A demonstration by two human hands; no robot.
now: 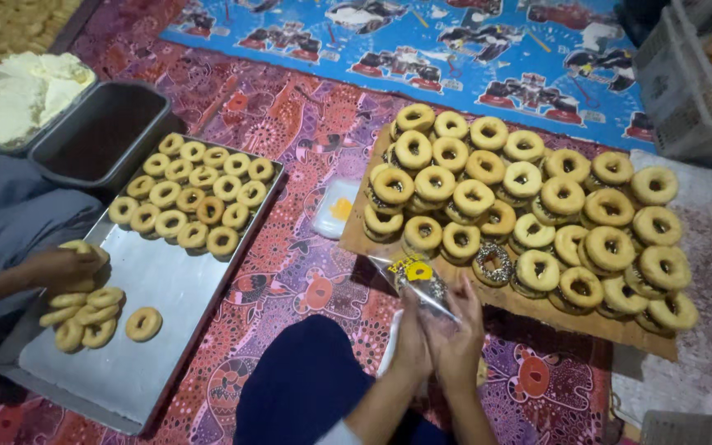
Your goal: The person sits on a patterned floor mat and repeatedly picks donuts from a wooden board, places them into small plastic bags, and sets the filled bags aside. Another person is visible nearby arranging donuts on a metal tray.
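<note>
Your dark blue trouser knee sits lowest in view, just left of your hands. Your left hand and right hand press side by side, both clamped on a clear plastic piping bag with a yellow label that holds dark sprinkles. Its upper end points at a sprinkle-topped ring doughnut just beyond your fingertips, at the near edge of a brown board stacked with plain golden doughnuts. Well to your left, another person's hand rests on small pale dough rings lying on a long metal tray. Beyond that tray stands a dark rectangular tin.
</note>
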